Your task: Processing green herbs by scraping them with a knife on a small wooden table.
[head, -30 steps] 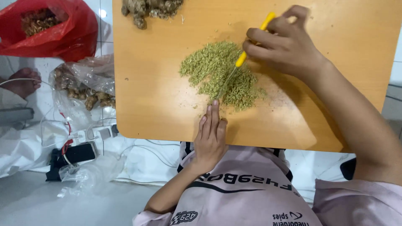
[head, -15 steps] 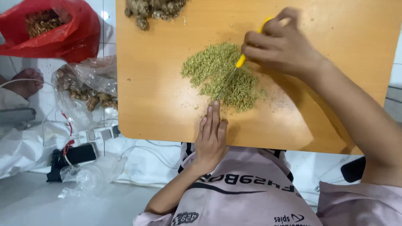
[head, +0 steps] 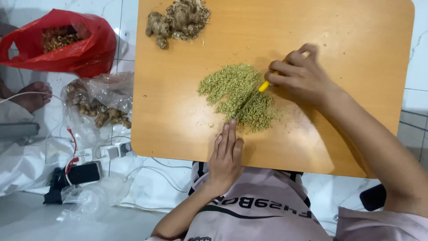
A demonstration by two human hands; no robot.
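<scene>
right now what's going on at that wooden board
A person is chopping. The right hand grips a yellow-handled knife, its blade lying in a pile of finely minced greenish bits on the wooden board. The left hand lies flat by the blade tip. Whole knobbly roots wait at the board's far edge.

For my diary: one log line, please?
right hand: grips yellow-handled knife | left hand: flat by chopped green pile | wooden board

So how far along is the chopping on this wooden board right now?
Done: a heap of finely minced greenish bits lies mid-board. In hand: the right hand holds a yellow-handled knife with its blade in the heap, while the left hand rests its fingertips at the heap's edge. Left: whole knobbly roots sit uncut at the wooden board's far edge.
</scene>
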